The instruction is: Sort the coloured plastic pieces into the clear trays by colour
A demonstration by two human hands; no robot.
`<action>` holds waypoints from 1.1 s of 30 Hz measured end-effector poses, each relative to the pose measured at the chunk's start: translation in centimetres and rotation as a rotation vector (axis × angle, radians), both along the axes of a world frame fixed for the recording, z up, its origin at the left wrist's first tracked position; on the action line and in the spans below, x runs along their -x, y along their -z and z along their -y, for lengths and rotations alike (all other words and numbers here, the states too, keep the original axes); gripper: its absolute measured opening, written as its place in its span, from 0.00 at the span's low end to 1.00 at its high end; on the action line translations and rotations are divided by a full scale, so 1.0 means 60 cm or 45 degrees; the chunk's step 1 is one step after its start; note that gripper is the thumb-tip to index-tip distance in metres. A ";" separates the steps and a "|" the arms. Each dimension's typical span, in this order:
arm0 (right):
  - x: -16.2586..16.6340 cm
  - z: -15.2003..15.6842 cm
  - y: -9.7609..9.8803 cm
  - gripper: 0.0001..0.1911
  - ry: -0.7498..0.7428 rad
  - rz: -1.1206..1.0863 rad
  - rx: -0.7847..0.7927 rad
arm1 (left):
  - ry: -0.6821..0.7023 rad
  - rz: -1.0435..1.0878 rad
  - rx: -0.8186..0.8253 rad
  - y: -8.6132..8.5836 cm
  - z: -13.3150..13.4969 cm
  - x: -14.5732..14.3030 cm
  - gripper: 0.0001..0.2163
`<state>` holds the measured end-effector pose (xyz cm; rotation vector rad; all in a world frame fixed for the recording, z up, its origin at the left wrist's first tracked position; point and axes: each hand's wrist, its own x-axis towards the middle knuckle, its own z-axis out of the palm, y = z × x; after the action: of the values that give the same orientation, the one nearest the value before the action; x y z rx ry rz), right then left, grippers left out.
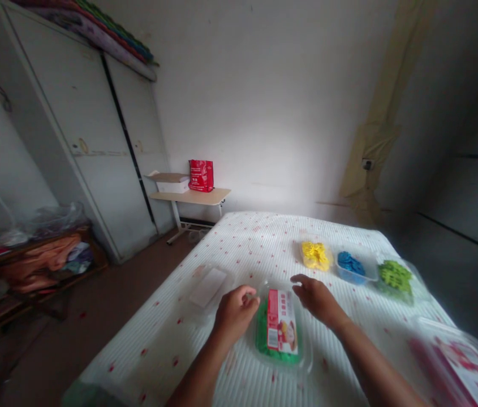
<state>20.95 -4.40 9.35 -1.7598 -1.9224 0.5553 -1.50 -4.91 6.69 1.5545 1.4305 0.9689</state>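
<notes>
A clear plastic box (302, 359) with green pieces inside and a red-and-white label (281, 321) on its lid lies in front of me on the bed. My left hand (236, 312) hovers by its left side, fingers curled loosely with a gap to the thumb and nothing between them. Over the far right corner is my right hand (315, 297), its fingers apart and holding nothing. Whether either hand touches the box I cannot tell. Left of my left hand lies a clear plastic lid or tray (208, 287) with a white label.
Clear boxes hold yellow pieces (315, 256), blue pieces (350, 264) and green pieces (395, 277) at the right. A pink-filled box (463, 362) sits near right. Beyond the bed (259, 232) stand a small table (192, 196) with a red bag (201, 176) and a wardrobe (81, 124).
</notes>
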 end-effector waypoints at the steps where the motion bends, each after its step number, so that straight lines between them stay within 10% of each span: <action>1: 0.001 0.000 0.004 0.16 0.018 0.102 -0.011 | -0.021 -0.029 0.005 0.007 -0.005 -0.002 0.14; 7: 0.002 -0.007 0.024 0.15 0.114 0.211 -0.017 | -0.068 0.106 0.121 0.022 -0.050 -0.024 0.16; 16: 0.010 -0.019 0.056 0.09 0.242 -0.225 -0.079 | -0.133 0.358 0.082 0.024 -0.075 -0.056 0.07; 24: 0.023 -0.001 0.037 0.15 0.273 -1.042 0.362 | -0.123 0.480 0.137 0.035 -0.076 -0.060 0.08; 33: 0.026 -0.005 0.047 0.12 0.346 -1.092 0.301 | -0.123 0.514 0.089 0.040 -0.077 -0.065 0.09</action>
<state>19.37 -4.13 6.51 -1.5020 -1.0403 1.2222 2.41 -0.27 4.26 1.1647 1.2441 1.1982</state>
